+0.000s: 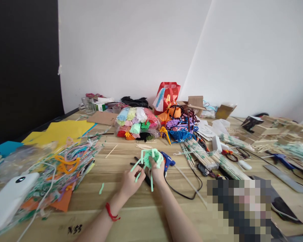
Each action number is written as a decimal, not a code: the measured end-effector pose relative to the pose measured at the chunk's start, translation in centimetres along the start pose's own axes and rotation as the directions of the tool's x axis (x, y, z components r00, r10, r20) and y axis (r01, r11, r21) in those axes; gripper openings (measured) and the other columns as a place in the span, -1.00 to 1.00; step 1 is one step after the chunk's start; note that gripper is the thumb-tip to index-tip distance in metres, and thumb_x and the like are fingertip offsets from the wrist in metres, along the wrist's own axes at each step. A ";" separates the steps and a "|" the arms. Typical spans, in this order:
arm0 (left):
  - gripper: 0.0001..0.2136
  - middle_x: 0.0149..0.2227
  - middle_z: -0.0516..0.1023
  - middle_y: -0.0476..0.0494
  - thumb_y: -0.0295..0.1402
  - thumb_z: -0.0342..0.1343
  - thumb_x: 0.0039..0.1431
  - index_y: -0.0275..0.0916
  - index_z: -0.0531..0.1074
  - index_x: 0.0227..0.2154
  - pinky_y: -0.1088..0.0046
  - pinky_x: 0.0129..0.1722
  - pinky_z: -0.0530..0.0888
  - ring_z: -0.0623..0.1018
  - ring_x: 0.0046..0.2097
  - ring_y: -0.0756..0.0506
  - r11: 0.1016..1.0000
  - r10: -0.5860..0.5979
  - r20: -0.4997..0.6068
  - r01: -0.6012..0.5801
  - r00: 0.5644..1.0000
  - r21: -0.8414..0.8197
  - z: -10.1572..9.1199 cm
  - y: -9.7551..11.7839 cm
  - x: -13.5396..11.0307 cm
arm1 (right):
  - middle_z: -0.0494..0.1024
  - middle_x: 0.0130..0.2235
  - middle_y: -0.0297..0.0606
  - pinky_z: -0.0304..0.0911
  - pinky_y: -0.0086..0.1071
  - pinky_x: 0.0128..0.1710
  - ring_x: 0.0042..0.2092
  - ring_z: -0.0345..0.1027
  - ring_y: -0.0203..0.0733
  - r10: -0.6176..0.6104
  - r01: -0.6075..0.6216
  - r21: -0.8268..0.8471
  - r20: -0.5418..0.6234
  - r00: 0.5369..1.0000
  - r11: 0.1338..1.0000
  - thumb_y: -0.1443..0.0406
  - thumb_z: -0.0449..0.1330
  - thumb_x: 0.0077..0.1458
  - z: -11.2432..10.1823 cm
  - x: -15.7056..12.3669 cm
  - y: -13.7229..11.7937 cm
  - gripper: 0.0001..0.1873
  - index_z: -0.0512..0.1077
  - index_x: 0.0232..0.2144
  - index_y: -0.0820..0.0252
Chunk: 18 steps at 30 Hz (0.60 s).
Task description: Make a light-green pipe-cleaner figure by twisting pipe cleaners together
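Note:
My right hand (158,172) is closed around a bundle of mint-green pipe cleaners (149,158), curled into a rounded, loopy shape with loose ends sticking out. Just left of it, my left hand (133,180) pinches one green strand that trails from the bundle; a red cord is tied at that wrist. Behind the bundle lies a blue glue gun (168,160), partly hidden, its black cable looping to the right. Dark-handled tools (148,179) show partly beneath my hands. A short green pipe cleaner piece (101,188) rests on the table to the left.
Packed coloured pipe cleaners (137,124) stand ahead, beside a red gift bag (169,94). On the left are yellow sheets (63,131), a plastic-wrapped pile and a white power bank (13,198). Bundled wooden sticks (200,153) and another glue gun (284,161) lie to the right.

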State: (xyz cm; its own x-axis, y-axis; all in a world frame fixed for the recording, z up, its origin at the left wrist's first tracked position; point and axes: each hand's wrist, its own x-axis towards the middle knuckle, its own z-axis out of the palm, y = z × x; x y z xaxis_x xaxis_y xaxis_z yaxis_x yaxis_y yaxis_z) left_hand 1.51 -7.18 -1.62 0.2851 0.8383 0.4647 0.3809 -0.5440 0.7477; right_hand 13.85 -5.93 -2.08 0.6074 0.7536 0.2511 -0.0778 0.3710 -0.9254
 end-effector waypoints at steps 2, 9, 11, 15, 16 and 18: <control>-0.82 -0.72 0.29 0.06 -0.32 0.04 0.01 -0.17 0.37 -0.64 0.52 -0.59 0.14 0.26 -0.65 0.03 1.000 0.012 -0.005 -0.012 1.000 0.025 0.1 0.1 -0.1 | 0.45 -0.35 -0.33 0.29 -0.35 -0.32 -0.34 0.34 -0.22 -0.004 0.004 0.016 -0.004 1.000 1.000 0.24 0.21 -0.18 0.0 0.1 -0.1 -0.69 0.31 -0.30 0.18; -0.79 -0.68 0.30 0.04 -0.36 0.01 0.03 -0.18 0.30 -0.68 0.51 -0.53 0.18 0.27 -0.61 0.03 0.992 0.087 -0.050 -0.082 0.995 0.094 0.2 0.5 -0.2 | 0.44 -0.38 -0.33 0.28 -0.36 -0.38 -0.40 0.33 -0.24 0.083 -0.081 0.075 -0.034 0.996 0.994 0.25 0.24 -0.22 -0.4 0.6 -1.4 -0.73 0.32 -0.39 0.19; -0.79 -0.69 0.30 0.04 -0.35 0.01 0.03 -0.17 0.30 -0.68 0.51 -0.53 0.18 0.28 -0.60 0.02 0.994 0.088 -0.047 -0.085 0.995 0.072 0.1 0.6 -0.3 | 0.44 -0.41 -0.33 0.26 -0.38 -0.42 -0.43 0.31 -0.25 0.095 -0.093 0.067 -0.036 0.995 0.993 0.23 0.23 -0.19 -0.6 0.8 -1.5 -0.78 0.32 -0.44 0.19; -0.77 -0.70 0.28 0.04 -0.33 0.01 0.03 -0.17 0.29 -0.70 0.51 -0.52 0.20 0.28 -0.60 0.01 0.997 0.081 -0.041 -0.081 0.996 0.011 -0.3 1.2 -0.4 | 0.45 -0.40 -0.31 0.26 -0.37 -0.41 -0.41 0.32 -0.23 0.091 -0.087 0.052 -0.083 0.992 0.995 0.25 0.22 -0.19 -1.3 1.3 -0.8 -0.79 0.34 -0.43 0.19; -0.77 -0.70 0.28 0.04 -0.33 0.02 0.03 -0.17 0.29 -0.70 0.50 -0.51 0.20 0.28 -0.60 0.01 0.996 0.083 -0.040 -0.084 0.996 -0.008 -0.3 1.4 -0.4 | 0.45 -0.40 -0.31 0.26 -0.37 -0.41 -0.41 0.32 -0.23 0.096 -0.091 0.056 -0.090 0.991 0.994 0.25 0.22 -0.19 -1.5 1.4 -0.6 -0.78 0.35 -0.42 0.19; -0.77 -0.70 0.28 0.04 -0.33 0.03 0.02 -0.16 0.29 -0.71 0.49 -0.50 0.20 0.28 -0.60 0.01 0.995 0.085 -0.044 -0.087 0.995 -0.055 -0.5 1.8 -0.6 | 0.46 -0.39 -0.31 0.27 -0.36 -0.42 -0.42 0.32 -0.23 0.112 -0.105 0.073 -0.095 0.989 0.992 0.26 0.22 -0.19 -1.9 1.7 -0.3 -0.77 0.35 -0.39 0.19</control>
State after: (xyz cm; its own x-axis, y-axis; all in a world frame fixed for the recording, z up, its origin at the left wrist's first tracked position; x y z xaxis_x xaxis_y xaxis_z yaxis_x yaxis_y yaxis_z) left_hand 1.61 -8.64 -0.34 0.2772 0.7900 0.5468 0.3059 -0.6121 0.7292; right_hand 16.36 -5.75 -1.95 0.6672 0.7355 0.1175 -0.1992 0.3283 -0.9233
